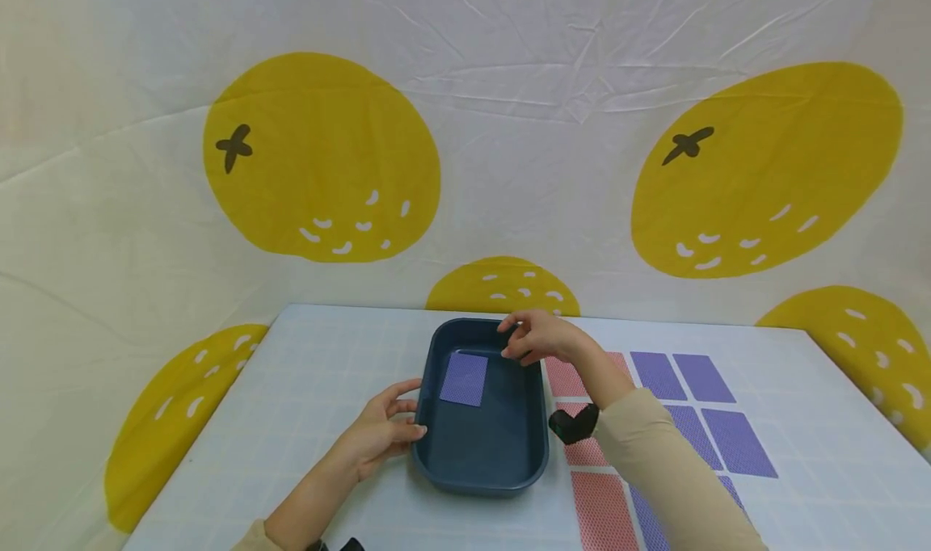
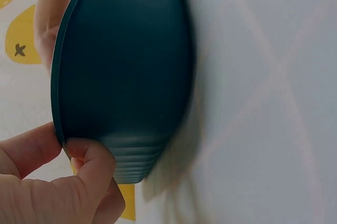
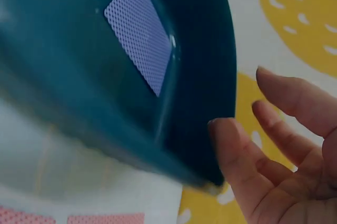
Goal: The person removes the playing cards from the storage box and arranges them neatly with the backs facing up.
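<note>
A dark blue-green rectangular tray (image 1: 480,446) lies in the middle of the table in the head view. Inside it, toward the far left, is one purple dotted rectangular piece (image 1: 464,379), also visible in the right wrist view. My left hand (image 1: 374,430) pinches the tray's left rim between thumb and fingers, which the left wrist view shows close up. Above the tray's far right corner hovers my right hand (image 1: 541,337), fingers loosely bent and holding nothing. In the right wrist view, one fingertip overlaps the rim; whether it touches, I cannot tell.
Rows of pink dotted rectangles (image 1: 604,511) and purple dotted rectangles (image 1: 738,442) lie right of the tray, partly hidden by my right forearm. The white table (image 1: 327,357) ends at a hanging cloth (image 1: 531,187) with yellow fruit prints.
</note>
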A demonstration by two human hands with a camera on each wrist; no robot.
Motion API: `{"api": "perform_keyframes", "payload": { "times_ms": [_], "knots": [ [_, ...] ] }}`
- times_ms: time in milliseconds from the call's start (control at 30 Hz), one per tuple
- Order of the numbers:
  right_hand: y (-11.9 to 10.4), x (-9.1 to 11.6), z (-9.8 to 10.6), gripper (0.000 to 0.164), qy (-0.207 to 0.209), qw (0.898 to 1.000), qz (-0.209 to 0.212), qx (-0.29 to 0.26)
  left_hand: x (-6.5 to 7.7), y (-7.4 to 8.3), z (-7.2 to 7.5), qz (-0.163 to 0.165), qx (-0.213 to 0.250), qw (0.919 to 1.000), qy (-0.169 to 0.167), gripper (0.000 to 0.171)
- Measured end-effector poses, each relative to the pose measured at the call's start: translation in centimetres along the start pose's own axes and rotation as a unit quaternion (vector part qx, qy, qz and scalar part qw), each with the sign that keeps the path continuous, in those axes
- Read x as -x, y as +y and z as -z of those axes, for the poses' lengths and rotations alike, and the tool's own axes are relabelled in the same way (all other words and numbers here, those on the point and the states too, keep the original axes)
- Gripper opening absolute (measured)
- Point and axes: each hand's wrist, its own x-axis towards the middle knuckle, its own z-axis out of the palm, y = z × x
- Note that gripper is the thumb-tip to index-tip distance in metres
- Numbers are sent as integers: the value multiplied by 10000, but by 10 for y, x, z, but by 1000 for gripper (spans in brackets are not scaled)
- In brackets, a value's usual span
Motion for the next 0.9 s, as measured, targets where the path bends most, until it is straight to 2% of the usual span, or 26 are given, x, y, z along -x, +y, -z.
{"api": "perform_keyframes", "payload": {
  "times_ms": [233, 367, 500, 600, 700, 900],
  "knots": [
    [-7, -22, -26, 48, 462, 9948, -630, 653, 0, 0, 0, 14, -24, 10000, 0, 70],
    [-3, -34, -44, 56, 580, 9872, -663, 1329, 0, 0, 1, 19, -36, 10000, -4, 70],
    [6, -44, -63, 67, 710, 9652, -520, 2462, -1, 0, 1, 23, -22, 10000, -56, 70],
    [11, -48, -74, 69, 943, 9500, -511, 2934, -1, 0, 1, 41, -38, 10000, -46, 69],
    [13, -50, -82, 67, 1122, 9492, -566, 2884, -2, 0, 1, 64, -80, 9999, -5, 68],
    [13, -51, -87, 69, 1231, 9593, -465, 2501, -1, 1, 1, 80, -94, 9999, 29, 68]
  ]
}}
